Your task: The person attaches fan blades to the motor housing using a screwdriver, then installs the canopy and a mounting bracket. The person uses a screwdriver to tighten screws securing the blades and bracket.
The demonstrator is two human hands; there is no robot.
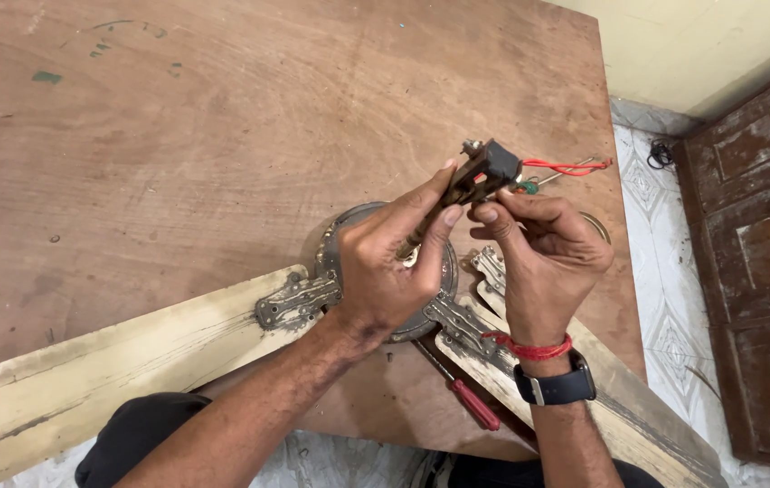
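A small black block [499,163] with rusty metal fittings and red wires [566,167] trailing to the right is held up above the middle of a ceiling fan motor [341,237], which lies on the wooden table [222,117]. The part is pinched from both sides: the left hand [394,271] is closed around the brown metal stem below the block, thumb and forefinger pressed against it, while the right hand [543,258] has its thumb and fingertips closed on the fitting just under the block. The grip of each hand is thus narrow and occupied by the same piece. Judged from this hold, the work is best done with the stem kept steady by the left hand while only the right fingers turn or ease the fitting, so that the thin wires are not strained or twisted. Two worn cream fan blades [86,370] are fixed to the motor by metal brackets [299,300] and reach toward the near table edge. A screwdriver with a red handle [475,404] lies on the table beneath the right wrist, within easy reach.
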